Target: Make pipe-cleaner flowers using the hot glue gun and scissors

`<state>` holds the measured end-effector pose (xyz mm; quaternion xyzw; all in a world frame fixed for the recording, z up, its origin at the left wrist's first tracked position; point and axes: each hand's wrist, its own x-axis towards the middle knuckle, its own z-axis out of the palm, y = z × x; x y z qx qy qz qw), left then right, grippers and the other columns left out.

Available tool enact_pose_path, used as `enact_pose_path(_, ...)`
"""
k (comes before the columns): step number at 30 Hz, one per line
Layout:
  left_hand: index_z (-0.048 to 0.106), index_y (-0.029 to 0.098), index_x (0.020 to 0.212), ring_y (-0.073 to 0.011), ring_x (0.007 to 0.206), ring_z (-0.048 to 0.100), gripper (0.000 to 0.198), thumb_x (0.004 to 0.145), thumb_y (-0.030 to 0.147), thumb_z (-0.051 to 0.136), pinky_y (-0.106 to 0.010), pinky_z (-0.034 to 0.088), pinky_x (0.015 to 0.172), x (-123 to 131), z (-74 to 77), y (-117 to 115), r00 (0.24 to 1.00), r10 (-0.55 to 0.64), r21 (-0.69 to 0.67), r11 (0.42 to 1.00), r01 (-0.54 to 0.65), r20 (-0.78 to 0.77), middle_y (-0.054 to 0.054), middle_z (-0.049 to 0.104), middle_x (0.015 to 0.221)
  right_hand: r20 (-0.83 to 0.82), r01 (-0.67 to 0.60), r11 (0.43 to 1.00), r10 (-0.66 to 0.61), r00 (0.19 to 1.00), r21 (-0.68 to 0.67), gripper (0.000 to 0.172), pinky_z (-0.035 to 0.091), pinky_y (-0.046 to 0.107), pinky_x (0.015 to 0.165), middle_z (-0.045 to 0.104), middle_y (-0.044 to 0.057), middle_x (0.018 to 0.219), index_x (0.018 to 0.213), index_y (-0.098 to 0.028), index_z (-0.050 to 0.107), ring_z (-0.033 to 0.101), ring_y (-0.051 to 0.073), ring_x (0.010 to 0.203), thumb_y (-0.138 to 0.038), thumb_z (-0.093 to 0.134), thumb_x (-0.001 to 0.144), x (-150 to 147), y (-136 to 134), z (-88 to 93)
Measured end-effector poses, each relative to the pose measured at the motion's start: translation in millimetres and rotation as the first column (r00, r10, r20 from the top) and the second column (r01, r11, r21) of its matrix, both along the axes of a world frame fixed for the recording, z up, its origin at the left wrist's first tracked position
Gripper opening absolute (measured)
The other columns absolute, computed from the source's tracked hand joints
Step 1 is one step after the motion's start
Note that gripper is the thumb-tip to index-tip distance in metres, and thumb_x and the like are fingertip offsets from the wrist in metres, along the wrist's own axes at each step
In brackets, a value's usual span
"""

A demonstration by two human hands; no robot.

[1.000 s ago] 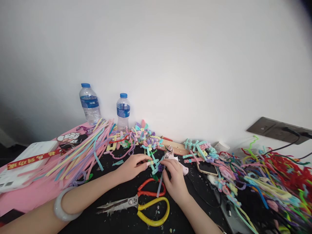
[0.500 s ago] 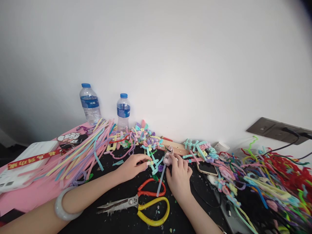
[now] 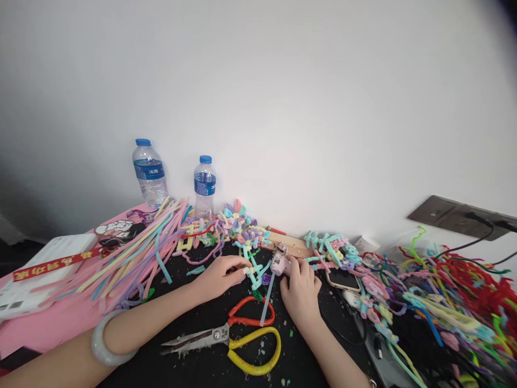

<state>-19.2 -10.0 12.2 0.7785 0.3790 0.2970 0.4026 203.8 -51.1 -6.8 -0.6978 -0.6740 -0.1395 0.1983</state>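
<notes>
My left hand (image 3: 220, 276) pinches a small pastel pipe-cleaner flower piece (image 3: 254, 271) against the black table top, fingers closed on it. My right hand (image 3: 301, 291) is wrapped around a pink glue gun (image 3: 279, 264), whose nozzle points left toward the flower piece. A clear glue stick (image 3: 266, 302) pokes out of the gun's back, toward me. A pale bangle (image 3: 103, 342) sits on my left wrist. Scissors (image 3: 234, 337) with one red and one yellow handle loop lie just in front of both hands.
Two water bottles (image 3: 149, 172) (image 3: 204, 185) stand at the wall. Long pastel pipe cleaners (image 3: 133, 250) fan out at left over a pink sheet (image 3: 44, 326). Finished flowers (image 3: 236, 221) and a tangled pile of pipe cleaners (image 3: 444, 302) fill the back and right. A phone (image 3: 343, 279) lies right of my hand.
My right hand left the flower piece, moved right and closed on the pink glue gun. My left hand kept its pinch on the flower piece.
</notes>
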Motion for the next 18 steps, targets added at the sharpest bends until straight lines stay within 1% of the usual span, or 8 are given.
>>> enact_pose_path(5,0.065,0.019,0.102,-0.0209,0.083,0.061,0.031,0.087,0.036,0.044,-0.028,0.047,0.072,0.5,-1.3,1.0,1.0,0.009,0.008,1.0,-0.009,0.008,-0.007,0.067,0.098,-0.004,0.007,1.0,-0.007,1.0,0.019,0.043,0.035,0.04,0.074,0.053,0.015,0.108,0.118,-0.018,0.047,0.05,0.031,0.098,-0.014,0.048,0.075,1.6,0.7,-1.7)
enact_pose_path(10,0.065,0.019,0.103,-0.0209,0.087,0.061,0.029,0.086,0.034,0.045,-0.028,0.046,0.074,-0.2,0.7,-0.2,0.999,0.033,0.029,0.999,-0.033,-0.007,-0.007,0.067,0.1,0.04,0.03,1.0,-0.03,0.999,0.005,0.041,0.034,0.038,0.072,0.057,0.013,0.094,0.118,-0.016,0.048,0.052,0.031,0.092,-0.018,0.05,0.077,2.7,1.9,-1.7)
enact_pose_path(14,0.064,0.018,0.102,-0.0201,0.088,0.06,0.028,0.087,0.031,0.045,-0.028,0.045,0.077,-0.9,2.2,-0.3,0.999,0.04,0.033,0.999,-0.04,0.004,-0.007,0.067,0.099,0.074,0.034,0.999,-0.033,0.997,-0.017,0.039,0.032,0.037,0.071,0.059,0.011,0.092,0.117,-0.015,0.049,0.053,0.03,0.091,-0.017,0.049,0.078,4.3,2.3,0.9)
enact_pose_path(18,0.064,0.017,0.098,-0.0177,0.08,0.059,0.026,0.086,0.032,0.047,-0.025,0.045,0.072,-0.7,2.8,0.4,0.998,0.044,0.022,0.999,-0.046,0.053,-0.005,0.067,0.092,0.053,0.041,0.999,-0.039,0.998,-0.028,0.032,0.031,0.035,0.071,0.059,0.009,0.094,0.111,-0.018,0.051,0.054,0.028,0.09,-0.016,0.047,0.08,6.3,2.2,5.9)
